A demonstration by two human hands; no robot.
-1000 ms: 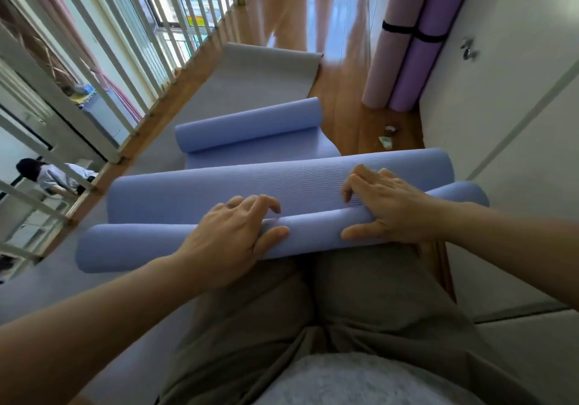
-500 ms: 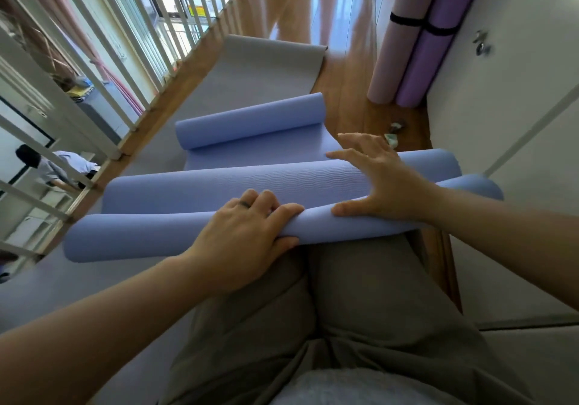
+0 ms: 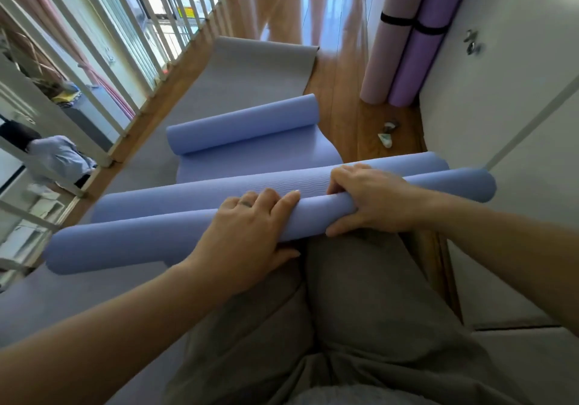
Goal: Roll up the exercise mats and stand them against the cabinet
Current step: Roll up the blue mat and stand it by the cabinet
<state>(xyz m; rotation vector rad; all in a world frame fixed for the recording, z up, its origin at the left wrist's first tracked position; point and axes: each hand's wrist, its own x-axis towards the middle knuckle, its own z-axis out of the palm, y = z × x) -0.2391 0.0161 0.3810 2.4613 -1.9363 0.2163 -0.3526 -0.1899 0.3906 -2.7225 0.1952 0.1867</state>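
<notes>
Your left hand (image 3: 247,238) and right hand (image 3: 372,204) both grip the blue mat roll (image 3: 125,245), fingers curled over its top, thumbs underneath. The roll lies across the frame centre, against your knees.

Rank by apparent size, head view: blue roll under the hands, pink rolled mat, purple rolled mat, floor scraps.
1. Blue roll, nearest the camera
2. Purple rolled mat and pink rolled mat, alike
3. Floor scraps

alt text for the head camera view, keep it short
A left hand and right hand grip a partly rolled blue exercise mat. Beyond it a grey mat lies flat; a pink rolled mat and a purple rolled mat stand against the white cabinet.
</notes>
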